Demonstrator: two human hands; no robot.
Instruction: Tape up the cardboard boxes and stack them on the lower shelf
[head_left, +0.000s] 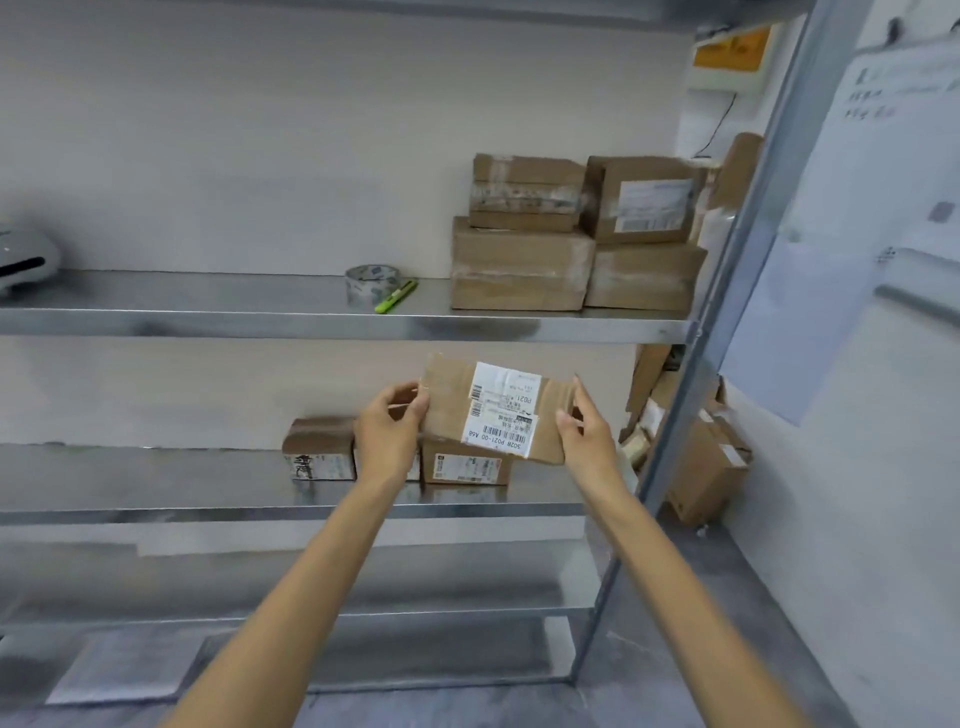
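label (501, 415) on held box (447, 397) | "302B P021-00 A68" | "P021"

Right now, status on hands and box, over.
Left hand, right hand gripping labelled box by its ends. Box off the shelf, tilted. Small boxes on lower shelf right behind it.

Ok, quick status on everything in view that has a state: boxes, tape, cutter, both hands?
held box: off the shelf, tilted, label up, gripped at both ends; sealing unclear.
left hand: grips its left end.
right hand: grips its right end.
tape roll: lying flat, untouched.
green cutter: lying beside the roll; blade unclear.
upper-shelf boxes: four, stacked two high.
lower-shelf boxes: single layer, none stacked.
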